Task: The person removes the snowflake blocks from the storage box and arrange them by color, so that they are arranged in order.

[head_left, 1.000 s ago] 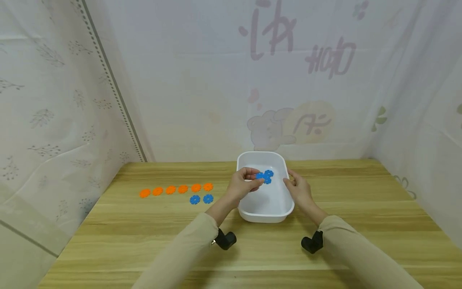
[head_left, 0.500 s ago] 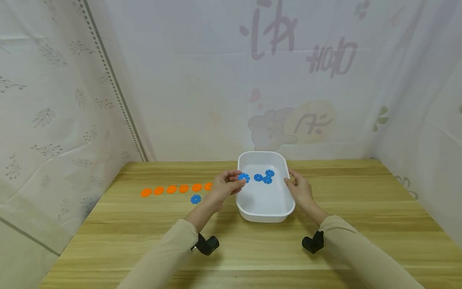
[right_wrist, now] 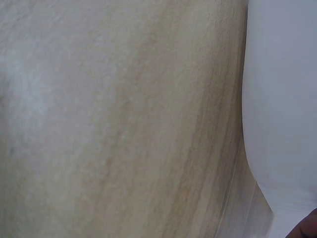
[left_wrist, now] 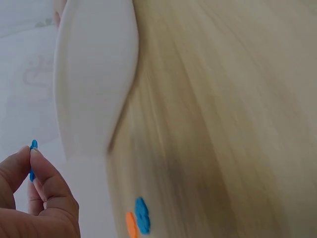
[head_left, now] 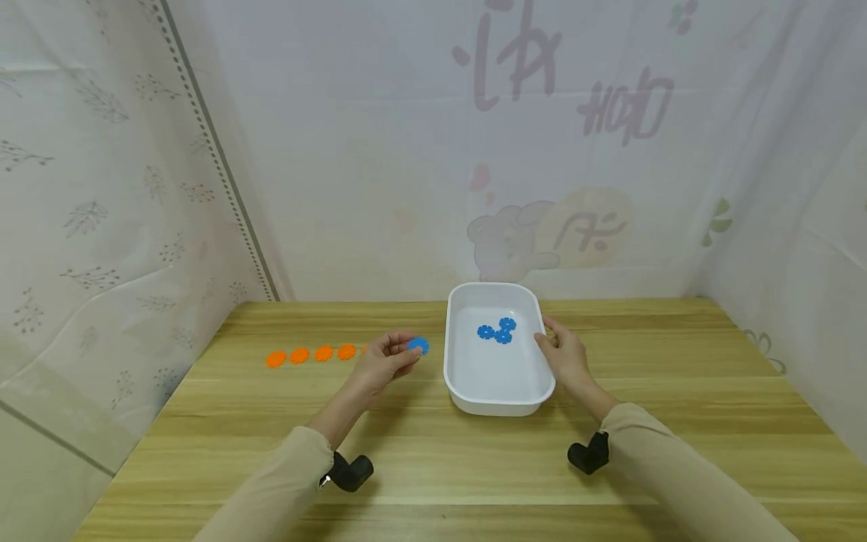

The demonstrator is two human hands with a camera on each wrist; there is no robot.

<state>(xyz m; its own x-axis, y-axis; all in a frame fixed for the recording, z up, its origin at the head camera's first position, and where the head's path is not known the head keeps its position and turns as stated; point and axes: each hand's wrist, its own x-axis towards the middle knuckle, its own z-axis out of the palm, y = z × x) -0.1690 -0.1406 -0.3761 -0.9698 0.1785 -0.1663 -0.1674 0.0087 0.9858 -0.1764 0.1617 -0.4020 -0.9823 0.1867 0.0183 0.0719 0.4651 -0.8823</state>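
Note:
My left hand (head_left: 375, 369) pinches a blue snowflake disc (head_left: 418, 345), a flat round piece with a notched edge, between thumb and fingers. It is above the table, left of the white plastic tub (head_left: 497, 406). The held disc (left_wrist: 33, 145) appears edge-on in the left wrist view. My right hand (head_left: 565, 360) grips the tub's right rim, thumb on the inner side. Three more blue discs (head_left: 503, 337) lie inside the tub. Orange discs (head_left: 323, 353) form a row on the table, its right end hidden behind my left hand.
The wooden table (head_left: 433, 482) meets a printed cloth backdrop (head_left: 366, 188) at the back and both sides. In the left wrist view, a blue disc (left_wrist: 142, 215) and an orange disc (left_wrist: 131, 224) lie on the table near the tub.
My left hand has moved left, out of the tub and over the table, carrying one blue disc. It now covers the table's blue discs in the head view. My right hand stays put.

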